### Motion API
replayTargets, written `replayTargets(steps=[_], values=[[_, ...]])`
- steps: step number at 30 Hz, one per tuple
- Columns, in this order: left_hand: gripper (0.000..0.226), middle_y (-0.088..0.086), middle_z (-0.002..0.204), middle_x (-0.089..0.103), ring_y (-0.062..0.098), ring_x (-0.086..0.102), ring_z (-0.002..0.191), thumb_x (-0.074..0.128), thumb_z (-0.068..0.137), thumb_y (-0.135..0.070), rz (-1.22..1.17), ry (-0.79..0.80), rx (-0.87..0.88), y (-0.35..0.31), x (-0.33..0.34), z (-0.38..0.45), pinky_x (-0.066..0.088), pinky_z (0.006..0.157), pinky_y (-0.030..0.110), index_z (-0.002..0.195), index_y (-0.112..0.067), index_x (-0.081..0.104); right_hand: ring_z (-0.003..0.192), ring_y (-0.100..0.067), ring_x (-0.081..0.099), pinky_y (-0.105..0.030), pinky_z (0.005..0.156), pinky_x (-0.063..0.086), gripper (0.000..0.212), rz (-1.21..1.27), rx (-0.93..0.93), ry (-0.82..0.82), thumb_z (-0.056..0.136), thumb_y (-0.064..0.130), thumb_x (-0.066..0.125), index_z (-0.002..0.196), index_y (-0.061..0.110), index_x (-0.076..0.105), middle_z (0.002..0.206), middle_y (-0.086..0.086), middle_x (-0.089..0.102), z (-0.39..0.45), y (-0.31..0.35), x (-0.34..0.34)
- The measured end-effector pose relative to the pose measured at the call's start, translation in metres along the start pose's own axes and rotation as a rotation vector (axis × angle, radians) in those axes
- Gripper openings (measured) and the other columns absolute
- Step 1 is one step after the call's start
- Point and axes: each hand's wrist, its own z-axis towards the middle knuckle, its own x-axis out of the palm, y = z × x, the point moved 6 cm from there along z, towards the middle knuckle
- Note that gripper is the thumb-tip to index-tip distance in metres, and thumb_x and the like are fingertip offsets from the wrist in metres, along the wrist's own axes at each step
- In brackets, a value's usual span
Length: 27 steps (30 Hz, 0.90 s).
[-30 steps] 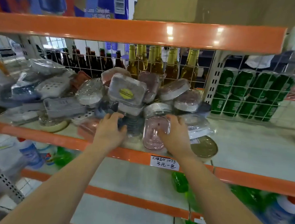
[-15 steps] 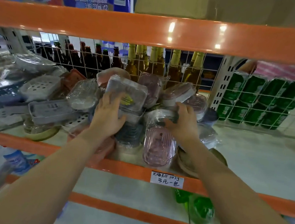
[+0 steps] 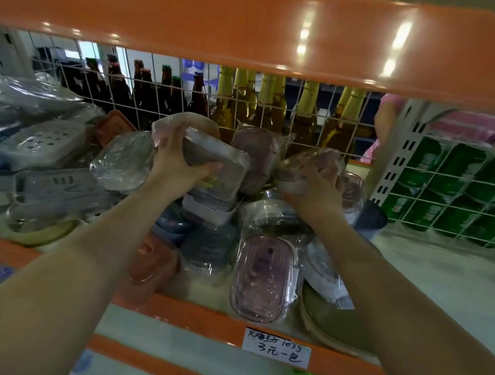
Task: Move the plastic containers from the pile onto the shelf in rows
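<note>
Shelf (image 3: 456,283) pile: left hand (image 3: 176,163) grips one clear container (image 3: 218,161); right hand (image 3: 315,190) grips one pink container (image 3: 305,165).

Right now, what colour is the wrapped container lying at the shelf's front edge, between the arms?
Translucent pink-purple container, ribbed, in clear wrap; the head view shows it best.

Two bare forearms, left hand (image 3: 179,163), right hand (image 3: 315,190); no sleeves, seemingly no jewellery

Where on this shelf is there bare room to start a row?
Free: the pale shelf board right of the pile, bordered by the wire grille behind and the orange front lip. Crowded: centre and left, where wrapped containers reach the lip.
</note>
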Motion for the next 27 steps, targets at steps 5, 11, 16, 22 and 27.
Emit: replayTargets(steps=[5, 11, 16, 22, 27], values=[[0.071, -0.004, 0.117, 0.035, 0.011, 0.036, 0.109, 0.083, 0.069, -0.023, -0.018, 0.000, 0.071, -0.004, -0.003, 0.004, 0.035, 0.084, 0.025, 0.127, -0.016, 0.042, 0.140, -0.047, 0.009, -0.058, 0.111, 0.026, 0.068, -0.088, 0.028, -0.028, 0.082, 0.034, 0.069, 0.139, 0.035, 0.032, 0.156, -0.013, 0.002, 0.015, -0.004, 0.003], [0.084, 0.007, 0.136, 0.033, 0.017, 0.037, 0.118, 0.085, 0.065, -0.033, -0.019, -0.005, 0.041, 0.004, -0.001, 0.008, 0.038, 0.093, 0.030, 0.132, -0.023, 0.036, 0.139, -0.045, 0.014, -0.054, 0.108, 0.033, 0.067, -0.088, 0.049, -0.061, 0.082, 0.025, 0.070, 0.138, 0.034, 0.035, 0.156, -0.009, 0.005, 0.014, -0.005, 0.001], [0.089, 0.009, 0.138, 0.035, 0.027, 0.037, 0.128, 0.084, 0.065, -0.036, 0.007, -0.030, 0.081, 0.005, 0.003, 0.006, 0.038, 0.103, 0.040, 0.137, -0.020, 0.034, 0.140, -0.042, 0.016, -0.055, 0.108, 0.033, 0.074, -0.106, 0.020, -0.054, 0.081, 0.025, 0.071, 0.142, 0.034, 0.031, 0.157, -0.004, 0.004, 0.012, -0.011, -0.003], [0.089, 0.008, 0.138, 0.034, 0.018, 0.037, 0.125, 0.085, 0.066, -0.031, -0.057, -0.010, 0.073, 0.006, 0.005, 0.007, 0.034, 0.098, 0.028, 0.138, -0.018, 0.034, 0.134, -0.036, 0.034, -0.047, 0.104, 0.038, 0.068, -0.019, -0.041, -0.117, 0.082, 0.024, 0.071, 0.140, 0.030, 0.036, 0.157, -0.003, 0.015, 0.008, -0.013, -0.011], [0.085, 0.000, 0.123, 0.042, 0.011, 0.042, 0.112, 0.086, 0.063, -0.027, -0.096, 0.022, 0.079, -0.001, 0.003, 0.002, 0.035, 0.092, 0.023, 0.131, -0.012, 0.038, 0.134, -0.028, 0.036, -0.038, 0.103, 0.034, 0.065, 0.055, -0.055, -0.160, 0.082, 0.024, 0.072, 0.138, 0.026, 0.040, 0.154, -0.002, 0.025, -0.005, -0.008, -0.019]])
